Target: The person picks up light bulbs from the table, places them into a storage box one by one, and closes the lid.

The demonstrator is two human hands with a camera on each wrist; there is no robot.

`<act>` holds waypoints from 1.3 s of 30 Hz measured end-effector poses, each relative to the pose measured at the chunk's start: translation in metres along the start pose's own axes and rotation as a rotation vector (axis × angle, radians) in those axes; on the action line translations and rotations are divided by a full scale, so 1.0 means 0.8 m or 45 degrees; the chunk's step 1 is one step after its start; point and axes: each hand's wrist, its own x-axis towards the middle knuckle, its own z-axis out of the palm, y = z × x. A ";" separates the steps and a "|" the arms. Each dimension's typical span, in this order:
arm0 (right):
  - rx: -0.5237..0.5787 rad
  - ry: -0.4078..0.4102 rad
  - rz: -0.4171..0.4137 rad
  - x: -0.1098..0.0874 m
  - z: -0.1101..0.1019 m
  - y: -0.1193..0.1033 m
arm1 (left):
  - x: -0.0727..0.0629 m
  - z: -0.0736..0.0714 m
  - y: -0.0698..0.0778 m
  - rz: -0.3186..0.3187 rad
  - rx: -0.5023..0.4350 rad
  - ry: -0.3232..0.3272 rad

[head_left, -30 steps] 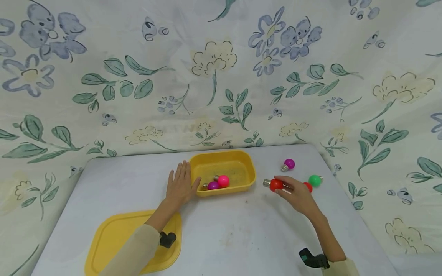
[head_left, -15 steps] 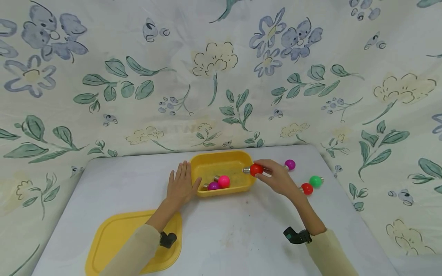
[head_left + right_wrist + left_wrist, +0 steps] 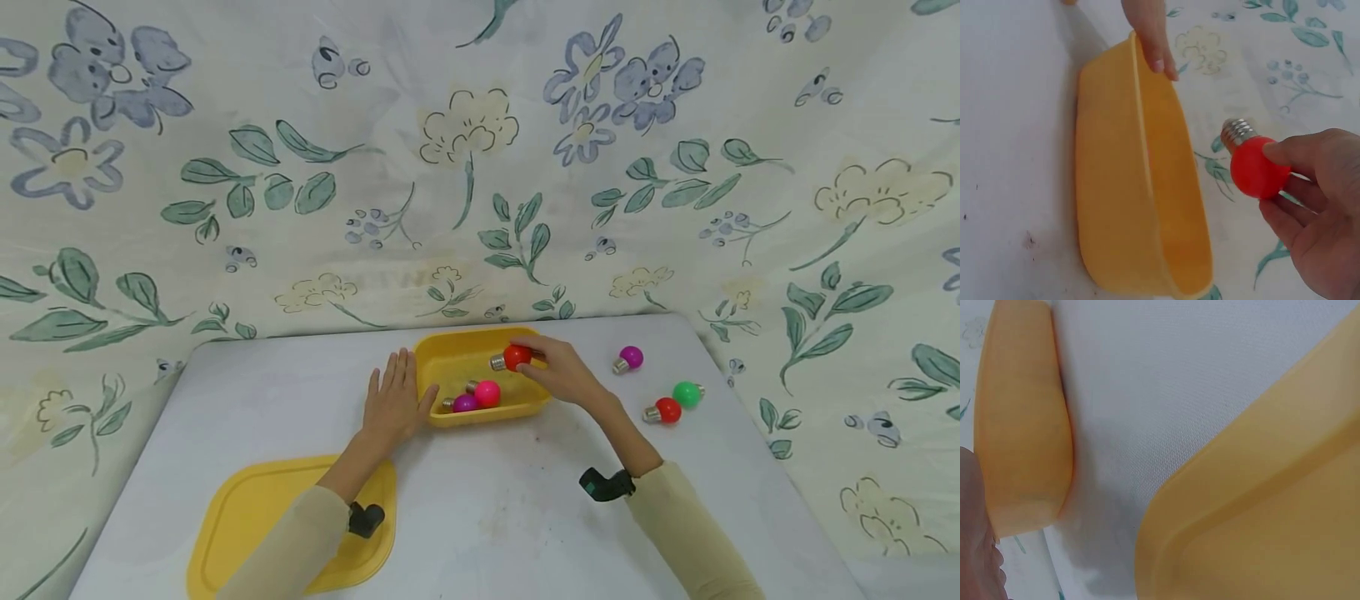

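right hand has carried the red bulb from the table's 3 o'clock side to over the yellow tub, still pinching it, left hand flat at the tub's 9 o'clock wall; two bulbs in, three still out.

Both arms wear pale cream long sleeves, each with a small black camera strapped at the wrist.

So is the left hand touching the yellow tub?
Touching: in the head view the left hand lies flat on the table with its thumb against the yellow tub's left corner.
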 end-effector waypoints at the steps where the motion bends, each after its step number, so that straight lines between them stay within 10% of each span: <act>1: 0.003 -0.012 -0.005 0.006 0.004 0.000 | 0.000 0.000 0.000 -0.002 -0.001 -0.001; 14: -0.075 -0.118 -0.052 0.058 0.051 0.002 | -0.002 -0.003 0.002 -0.009 -0.002 -0.002; 39: 0.117 -0.193 0.225 0.086 0.102 0.019 | -0.001 0.000 0.001 -0.013 0.008 -0.004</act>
